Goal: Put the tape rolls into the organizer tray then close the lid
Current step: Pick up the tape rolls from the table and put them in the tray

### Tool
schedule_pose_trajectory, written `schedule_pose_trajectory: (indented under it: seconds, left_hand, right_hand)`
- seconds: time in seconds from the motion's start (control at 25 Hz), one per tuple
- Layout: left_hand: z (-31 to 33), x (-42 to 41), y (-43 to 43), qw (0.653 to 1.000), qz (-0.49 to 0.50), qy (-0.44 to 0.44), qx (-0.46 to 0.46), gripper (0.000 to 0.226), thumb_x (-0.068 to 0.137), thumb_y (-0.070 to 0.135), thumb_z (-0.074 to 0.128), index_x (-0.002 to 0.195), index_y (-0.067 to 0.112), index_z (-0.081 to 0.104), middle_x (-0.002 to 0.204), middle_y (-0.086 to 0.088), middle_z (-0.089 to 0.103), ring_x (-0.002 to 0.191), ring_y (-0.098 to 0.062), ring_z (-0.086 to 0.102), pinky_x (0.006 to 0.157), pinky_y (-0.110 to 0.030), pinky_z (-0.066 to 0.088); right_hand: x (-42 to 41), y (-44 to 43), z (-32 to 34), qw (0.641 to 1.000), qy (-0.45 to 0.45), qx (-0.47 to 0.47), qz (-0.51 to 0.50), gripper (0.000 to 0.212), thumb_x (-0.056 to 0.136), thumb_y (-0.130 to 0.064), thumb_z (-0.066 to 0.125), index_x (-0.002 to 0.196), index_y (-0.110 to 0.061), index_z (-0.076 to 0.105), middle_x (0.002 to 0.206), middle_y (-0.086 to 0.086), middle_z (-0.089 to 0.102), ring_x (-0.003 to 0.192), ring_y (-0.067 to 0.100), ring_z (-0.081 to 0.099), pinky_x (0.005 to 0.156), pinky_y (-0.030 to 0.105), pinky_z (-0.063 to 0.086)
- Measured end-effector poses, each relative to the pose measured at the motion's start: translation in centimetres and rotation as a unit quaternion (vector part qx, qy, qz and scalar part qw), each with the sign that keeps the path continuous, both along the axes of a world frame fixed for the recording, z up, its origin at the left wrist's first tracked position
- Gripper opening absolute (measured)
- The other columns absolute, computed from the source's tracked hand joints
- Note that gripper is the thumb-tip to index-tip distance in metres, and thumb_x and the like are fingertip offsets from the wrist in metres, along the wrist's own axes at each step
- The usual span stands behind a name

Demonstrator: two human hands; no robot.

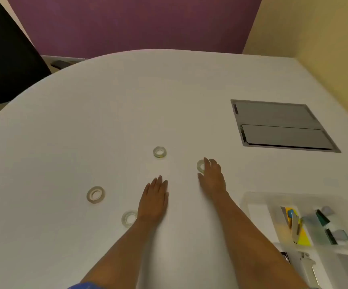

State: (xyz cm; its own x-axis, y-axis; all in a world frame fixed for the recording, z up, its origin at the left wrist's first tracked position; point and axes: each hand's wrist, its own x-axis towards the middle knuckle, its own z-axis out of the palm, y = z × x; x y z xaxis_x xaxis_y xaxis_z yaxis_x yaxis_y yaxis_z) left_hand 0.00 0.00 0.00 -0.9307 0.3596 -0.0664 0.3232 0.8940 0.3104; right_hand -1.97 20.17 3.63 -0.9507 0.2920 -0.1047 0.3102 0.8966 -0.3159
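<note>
Four tape rolls lie flat on the white bench (106, 113), none yet in the organizer tray (256, 207), which sits open at the bench's near right edge with small office bits in its compartments. Our right hand (211, 177) reaches over one tape roll (200, 165), fingers and thumb on either side of it, but we cannot tell whether that grip has closed. Our left hand (154, 200) lies flat and empty, fingers together. Just beside its wrist is a second roll (129, 218); a third roll (95, 194) lies further left and a fourth roll (159, 152) towards the middle. We judge these clear rolls light, stiff and rather slick, so pinch across the outer rim, or hook a finger through the core.
</note>
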Motion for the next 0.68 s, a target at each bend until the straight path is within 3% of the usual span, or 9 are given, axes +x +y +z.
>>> schedule_pose_trajectory:
  seconds: [0.16, 0.44, 0.68]
  left_hand:
    - [-0.9, -0.3, 0.6, 0.999, 0.019, 0.024, 0.027, 0.049, 0.102, 0.025, 0.030, 0.149, 0.014, 0.026, 0.160, -0.006, 0.019, 0.148, -0.022, 0.017, 0.122, -0.036, 0.007]
    - [-1.7, -0.2, 0.6, 0.999, 0.022, 0.020, 0.014, 0.051, 0.103, 0.029, 0.023, 0.152, 0.019, 0.014, 0.162, 0.000, 0.007, 0.150, -0.016, 0.004, 0.120, -0.030, -0.004]
    - [-1.4, 1.3, 0.6, 1.000, 0.009, 0.000, 0.000, 0.052, 0.103, 0.030, 0.019, 0.152, 0.021, 0.006, 0.162, 0.000, 0.000, 0.150, -0.016, -0.003, 0.120, -0.031, -0.007]
  right_hand:
    - [-2.0, 0.2, -0.2, 0.999, 0.001, -0.045, -0.010, 0.059, 0.095, -0.028, 0.050, 0.147, -0.012, 0.026, 0.151, 0.008, 0.029, 0.137, 0.026, 0.031, 0.108, 0.039, 0.040]
    - [-2.2, 0.4, -0.4, 1.000, -0.010, -0.012, 0.012, 0.047, 0.099, -0.022, 0.045, 0.144, -0.012, 0.034, 0.145, 0.008, 0.037, 0.134, 0.023, 0.035, 0.103, 0.034, 0.044]
    - [0.1, 0.8, 2.3, 0.986, 0.088, -0.135, -0.047, 0.047, 0.094, -0.017, 0.057, 0.138, -0.012, 0.044, 0.143, 0.007, 0.041, 0.131, 0.022, 0.041, 0.102, 0.033, 0.044]
